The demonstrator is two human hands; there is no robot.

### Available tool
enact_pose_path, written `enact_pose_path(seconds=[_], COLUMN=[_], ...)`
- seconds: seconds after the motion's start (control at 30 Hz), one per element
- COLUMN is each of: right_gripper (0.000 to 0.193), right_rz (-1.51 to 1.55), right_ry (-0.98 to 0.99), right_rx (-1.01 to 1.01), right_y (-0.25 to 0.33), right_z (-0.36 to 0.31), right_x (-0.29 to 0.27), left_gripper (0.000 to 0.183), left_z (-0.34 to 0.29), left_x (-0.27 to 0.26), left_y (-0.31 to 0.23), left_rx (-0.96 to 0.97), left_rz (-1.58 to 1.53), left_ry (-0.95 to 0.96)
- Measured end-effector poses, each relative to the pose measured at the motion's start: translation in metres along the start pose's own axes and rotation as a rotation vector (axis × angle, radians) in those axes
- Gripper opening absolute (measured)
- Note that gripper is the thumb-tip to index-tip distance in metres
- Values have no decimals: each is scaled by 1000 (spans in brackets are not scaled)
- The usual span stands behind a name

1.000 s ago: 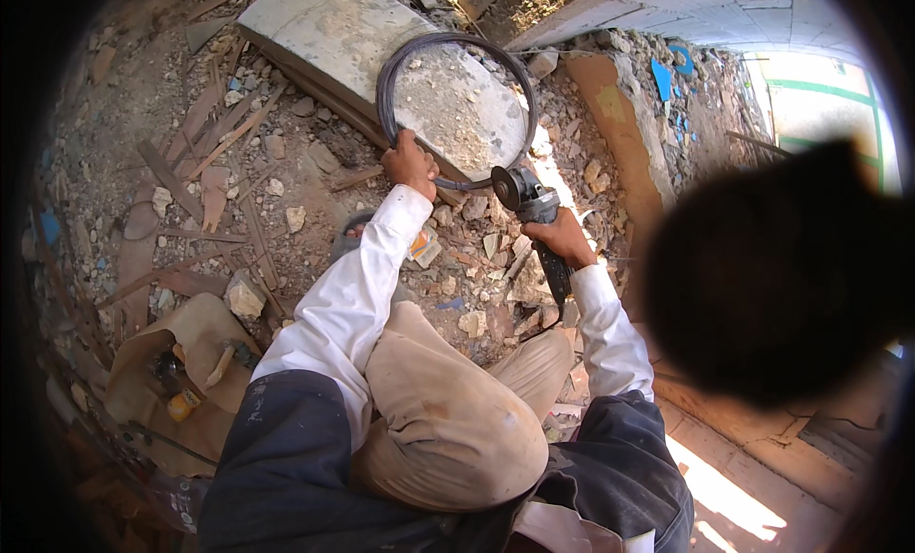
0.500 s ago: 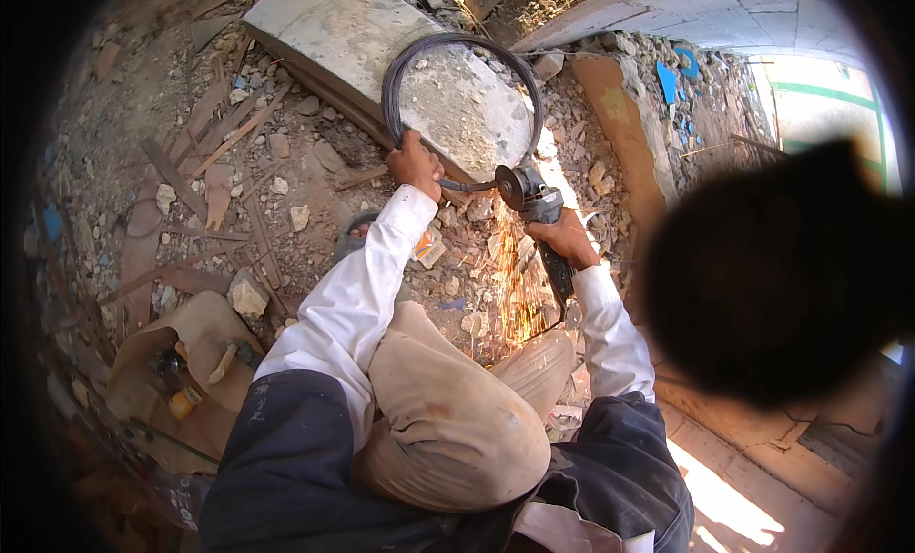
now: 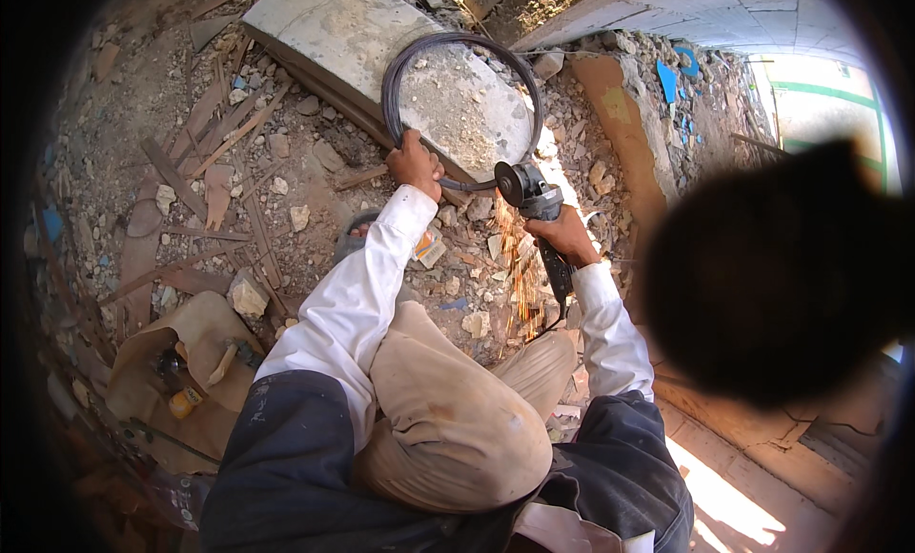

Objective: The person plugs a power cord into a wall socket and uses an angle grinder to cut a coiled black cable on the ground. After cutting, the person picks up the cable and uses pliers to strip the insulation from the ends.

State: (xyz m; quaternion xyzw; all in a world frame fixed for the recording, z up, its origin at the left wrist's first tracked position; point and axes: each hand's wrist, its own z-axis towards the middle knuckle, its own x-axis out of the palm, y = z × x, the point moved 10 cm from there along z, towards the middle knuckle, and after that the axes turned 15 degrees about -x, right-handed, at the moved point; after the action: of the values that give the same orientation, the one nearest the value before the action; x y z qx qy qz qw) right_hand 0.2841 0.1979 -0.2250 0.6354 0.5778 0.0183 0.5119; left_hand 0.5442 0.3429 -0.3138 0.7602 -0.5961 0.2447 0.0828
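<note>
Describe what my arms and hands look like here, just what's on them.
Your left hand and right hand are both bare. Long, creased white sleeves run down to the wrists. A dark garment covers the upper arms, with small pale marks on its left side.

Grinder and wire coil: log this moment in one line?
left hand: grips wire coil | right hand: holds grinder | disc: at coil | sparks: below disc

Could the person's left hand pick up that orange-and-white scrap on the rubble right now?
Probably not without letting go first: the left hand is closed around the coil of dark wire. The orange-and-white scrap lies uncovered nearby, though sparks show to its right, below the grinder.
</note>
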Motion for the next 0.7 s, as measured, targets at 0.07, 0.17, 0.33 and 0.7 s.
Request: enact_pose_path(seconds=[0.07,0.17,0.33,0.7], right_gripper=[37,37,35,32], right_rz=[14,70,20,55], right_ry=[16,20,-18,-16], right_rx=[36,31,-7,-9], right_y=[0,-7,-6,8], right_z=[-1,-3,-7,-4], right_x=[2,5,0,1], left_gripper=[35,35,35,36], left_z=[2,1,2,5], left_x=[-2,-1,0,-2], left_y=[0,0,0,1], left_rx=[4,3,-4,4], left_rz=[-6,-7,-3,-18], left_ry=[4,3,23,19])
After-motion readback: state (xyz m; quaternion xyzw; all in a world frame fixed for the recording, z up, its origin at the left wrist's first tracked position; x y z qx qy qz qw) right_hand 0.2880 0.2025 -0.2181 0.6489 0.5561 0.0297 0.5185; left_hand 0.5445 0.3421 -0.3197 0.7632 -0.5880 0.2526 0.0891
